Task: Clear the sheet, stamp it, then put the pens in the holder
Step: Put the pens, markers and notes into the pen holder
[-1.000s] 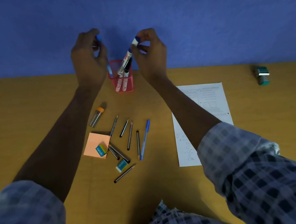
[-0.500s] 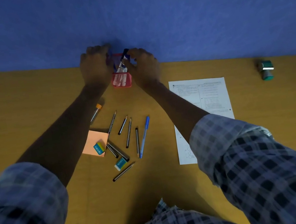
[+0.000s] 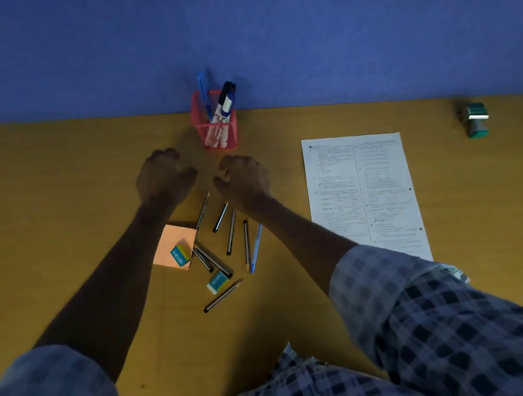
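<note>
Red holder stands beyond both hands (left, right), loosely curled, empty.

one head-worn wide view looks steeply down and forward over the desk to the wall.
</note>
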